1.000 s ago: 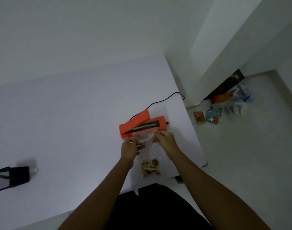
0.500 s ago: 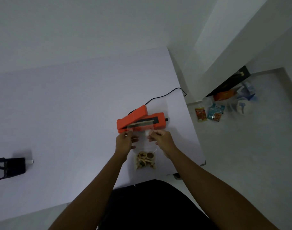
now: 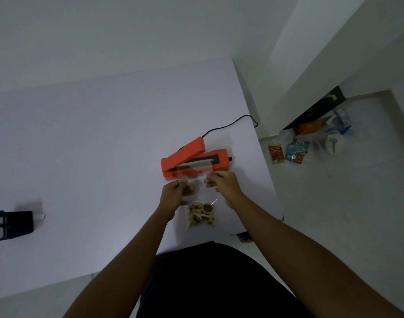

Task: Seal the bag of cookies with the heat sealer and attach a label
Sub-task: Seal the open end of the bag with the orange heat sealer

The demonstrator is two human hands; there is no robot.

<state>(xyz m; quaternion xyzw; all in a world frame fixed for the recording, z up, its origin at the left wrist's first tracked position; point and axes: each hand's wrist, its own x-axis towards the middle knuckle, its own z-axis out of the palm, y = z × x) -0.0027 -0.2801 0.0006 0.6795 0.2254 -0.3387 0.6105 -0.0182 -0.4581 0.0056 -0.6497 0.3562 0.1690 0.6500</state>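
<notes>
An orange heat sealer (image 3: 194,160) lies on the white table (image 3: 93,138) with its lid raised and the dark sealing strip showing. A clear plastic bag of cookies (image 3: 201,213) lies just in front of it, cookies bunched at the near end. My left hand (image 3: 175,195) pinches the left corner of the bag's open top. My right hand (image 3: 222,183) pinches the right corner. The bag's top edge is stretched between both hands over the sealer's front edge.
The sealer's black cord (image 3: 230,125) runs back to the table's right edge. A black device (image 3: 11,224) sits at the far left of the table. On the floor at right lie snack packets (image 3: 285,152), an orange box (image 3: 308,128) and other clutter.
Both hands have carried the bag's open top forward from in front of the sealer onto its front edge. The cookies end has slid a little toward the sealer.
</notes>
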